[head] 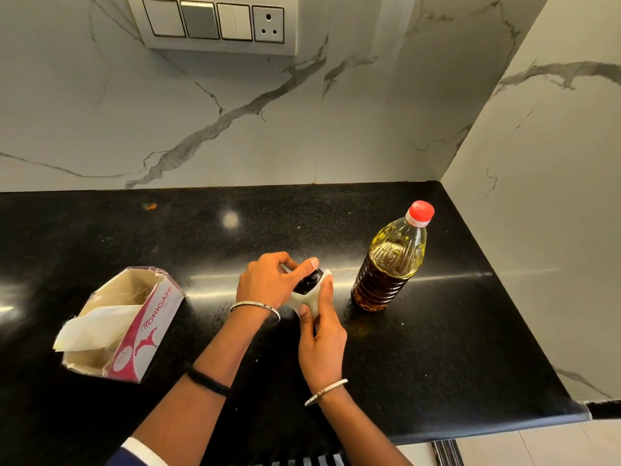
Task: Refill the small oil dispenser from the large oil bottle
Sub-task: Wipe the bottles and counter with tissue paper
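The small oil dispenser (307, 282), dark with a black top, stands on the black counter (437, 348) between my hands. My left hand (268, 280) grips its top with curled fingers and thumb. My right hand (321, 334) holds a white tissue (311, 299) pressed against the dispenser's side. Most of the dispenser's body is hidden by hands and tissue. The large oil bottle (391, 264) stands upright to the right, red cap (420, 211) on, holding yellow oil. It is apart from both hands.
An opened tissue box (134, 327) with a tissue sticking out lies on the counter to the left. A marble wall rises behind and on the right, with a switch panel (215, 23) above. The counter's edge runs along the lower right.
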